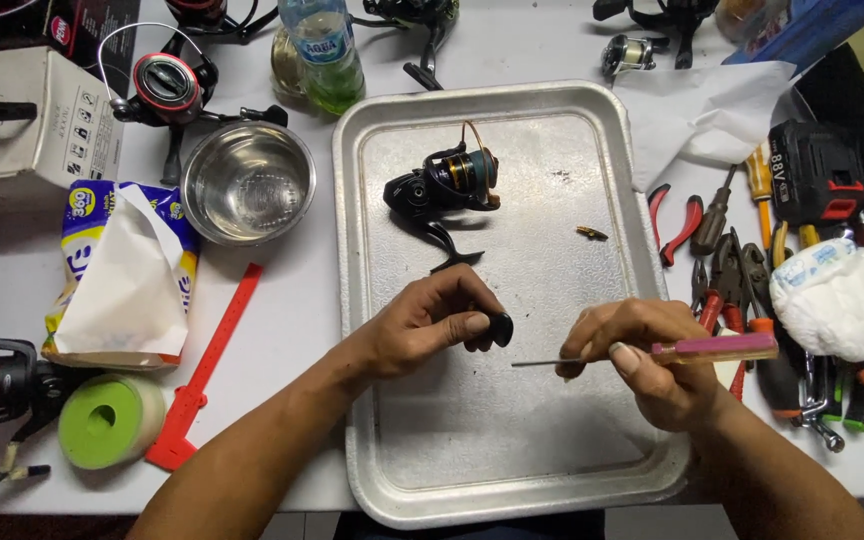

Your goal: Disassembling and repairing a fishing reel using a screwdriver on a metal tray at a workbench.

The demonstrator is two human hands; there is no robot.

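Note:
My left hand (430, 322) pinches a small black knob (500, 329) over the metal tray (392, 470). In my right hand (642, 352) is a thin screwdriver (652, 352) with a clear pink handle; its shaft points left toward the knob, a short gap away. A black spinning reel (444, 185) with a gold band lies on the tray's far half, its handle arm reaching toward my left hand. A small brass part (592, 233) sits on the tray to the right of the reel.
Pliers and screwdrivers (727, 270) crowd the table right of the tray, beside a cordless drill (814, 175) and white cloth (842, 300). To the left are a steel bowl (248, 182), a tissue pack (117, 270), an orange strip (207, 370), a green roll (107, 420) and other reels (164, 88).

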